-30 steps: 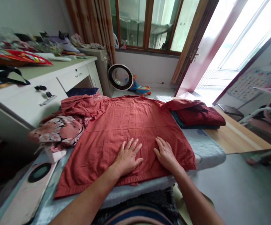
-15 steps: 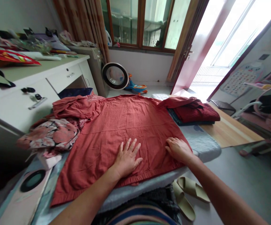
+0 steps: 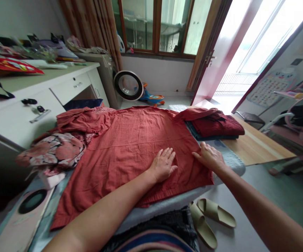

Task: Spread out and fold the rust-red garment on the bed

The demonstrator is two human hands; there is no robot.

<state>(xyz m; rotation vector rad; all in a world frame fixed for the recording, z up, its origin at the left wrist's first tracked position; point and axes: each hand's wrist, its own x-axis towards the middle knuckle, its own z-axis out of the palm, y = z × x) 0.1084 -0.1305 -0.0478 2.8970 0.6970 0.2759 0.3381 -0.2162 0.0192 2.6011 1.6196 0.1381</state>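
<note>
A rust-red shirt lies spread out, lightly creased, on a pale blue padded surface. My left hand rests flat on its lower right part, fingers stretched out. At the shirt's right side edge is my right hand, thumb apart from the bent fingers and touching the cloth; the fingertips are partly hidden. One sleeve of the shirt reaches over a folded stack of dark red and blue clothes. The other sleeve lies bunched at the left, by a crumpled floral cloth.
A white cabinet with a cluttered top stands at the left. Beyond the shirt are an open round washer door and a blue-orange ride-on toy. A wooden board lies at the right. Green slippers are on the floor.
My left hand has slid right across the shirt. My right hand has moved up and right to the shirt's side edge, uncovering the lower right corner.
</note>
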